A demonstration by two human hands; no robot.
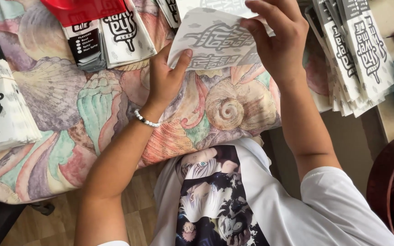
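Nearest the camera, the white printed T-shirt [233, 200] of the person fills the lower frame, and both forearms reach up over a cloth printed with seashells [115, 118] that covers the tabletop. The left hand [163, 79] wears a bead bracelet [146, 120]; its fingers are pressed together under the lower edge of a white paper sleeve with dark lettering [215, 41], thumb on top — a pinch at the corner. The right hand [277, 38] comes down from above, fingers curled over the sleeve's upper right part and pinching it too, so the sleeve is held just above the cloth, between both hands. To handle it well, I judge the grip should stay light and near the edges — flat paper creases easily. Farther off lie stacks of like sleeves at the left [1, 109], top [119, 32] and right [356, 54], and a red object [83, 9] at the top edge.
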